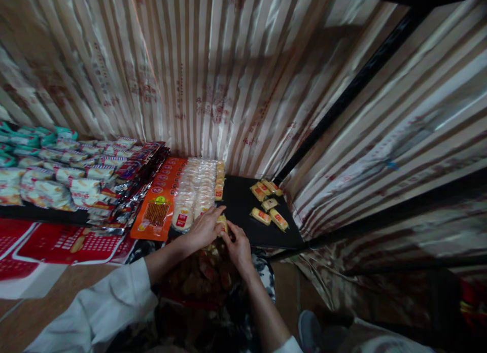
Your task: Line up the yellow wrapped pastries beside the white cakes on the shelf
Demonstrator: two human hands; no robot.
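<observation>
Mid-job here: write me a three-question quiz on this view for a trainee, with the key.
1. True or false: the orange packet lies between the dark foil packets and the white crackers.

2. What do the left hand and right hand meet on?
a) the orange packet
b) a small yellow packet
c) the striped sheet

3. Fill in: the loose yellow packets lie on a ____ shelf.

Key: 1 true; 2 b; 3 black.
</observation>
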